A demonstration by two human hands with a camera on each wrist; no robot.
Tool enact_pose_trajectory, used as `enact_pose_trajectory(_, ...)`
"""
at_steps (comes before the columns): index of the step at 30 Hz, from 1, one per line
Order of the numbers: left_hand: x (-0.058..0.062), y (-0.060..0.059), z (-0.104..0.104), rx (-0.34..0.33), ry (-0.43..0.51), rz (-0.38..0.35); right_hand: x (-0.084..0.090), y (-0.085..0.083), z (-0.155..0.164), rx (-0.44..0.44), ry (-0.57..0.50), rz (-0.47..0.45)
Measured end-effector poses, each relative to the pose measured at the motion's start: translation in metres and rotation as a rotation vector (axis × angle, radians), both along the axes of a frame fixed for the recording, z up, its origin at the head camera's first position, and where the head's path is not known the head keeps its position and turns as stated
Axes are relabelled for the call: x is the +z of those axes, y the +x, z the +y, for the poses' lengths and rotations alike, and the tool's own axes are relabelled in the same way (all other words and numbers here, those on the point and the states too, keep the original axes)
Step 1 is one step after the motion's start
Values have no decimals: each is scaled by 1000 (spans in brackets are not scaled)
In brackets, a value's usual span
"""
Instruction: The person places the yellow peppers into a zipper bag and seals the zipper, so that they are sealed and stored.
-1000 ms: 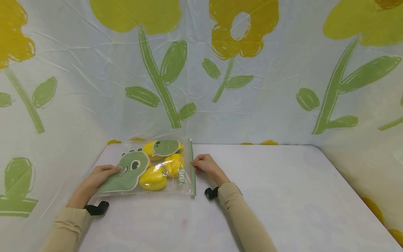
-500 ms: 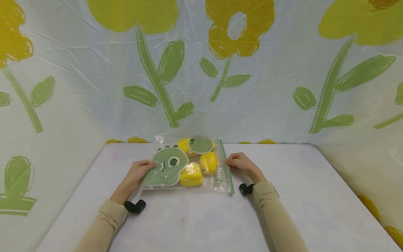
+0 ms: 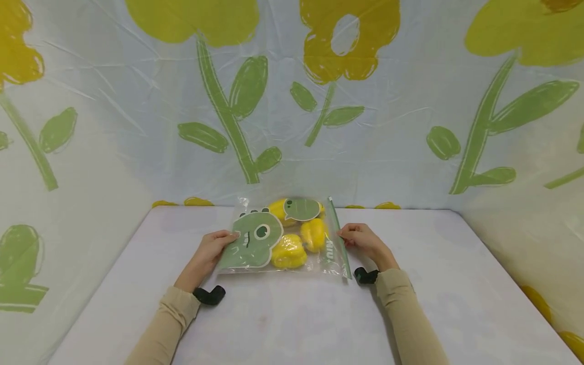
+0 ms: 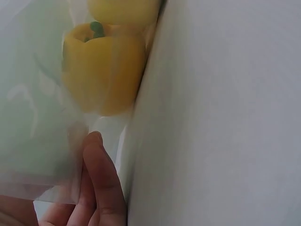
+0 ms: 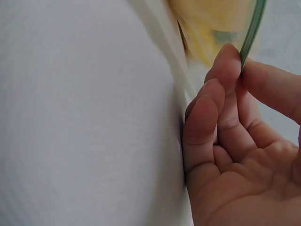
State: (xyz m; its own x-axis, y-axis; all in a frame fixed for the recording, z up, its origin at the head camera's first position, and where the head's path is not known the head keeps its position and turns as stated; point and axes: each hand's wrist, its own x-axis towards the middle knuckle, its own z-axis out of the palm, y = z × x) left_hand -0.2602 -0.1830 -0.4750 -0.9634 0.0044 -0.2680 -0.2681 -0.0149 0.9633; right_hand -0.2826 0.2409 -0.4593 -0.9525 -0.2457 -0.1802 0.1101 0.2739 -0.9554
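Note:
A clear zip bag printed with a green dinosaur lies at the far middle of the table in the head view. Several yellow bell peppers show through it; one bell pepper with a green stem is close ahead of the fingers in the left wrist view. My left hand grips the bag's left end, thumb on top and fingers beneath. At the opposite end, my right hand pinches the green zip edge between thumb and index finger, the other fingers curled below it.
The white table reaches back to a hanging cloth with printed flowers, which also walls both sides. A black wrist mount sits at the left cuff, another black mount at the right cuff.
Both hands have carried the bag from the left of the table rightward to its middle, most of the way in the first half second. Each keeps its hold.

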Motion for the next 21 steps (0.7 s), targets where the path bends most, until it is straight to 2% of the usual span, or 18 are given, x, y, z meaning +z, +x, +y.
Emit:
enact_pose_trajectory(7,2,4,-2,-15,-2,17,2,2,-1,-7,5,-14)
enact_pose_trajectory(11,2,6,-2,-14,-8,26,8,5,-3,13,47,1)
enact_pose_trajectory(21,0,3,-2,-22,-22,54,12,6,-5,29,98,38)
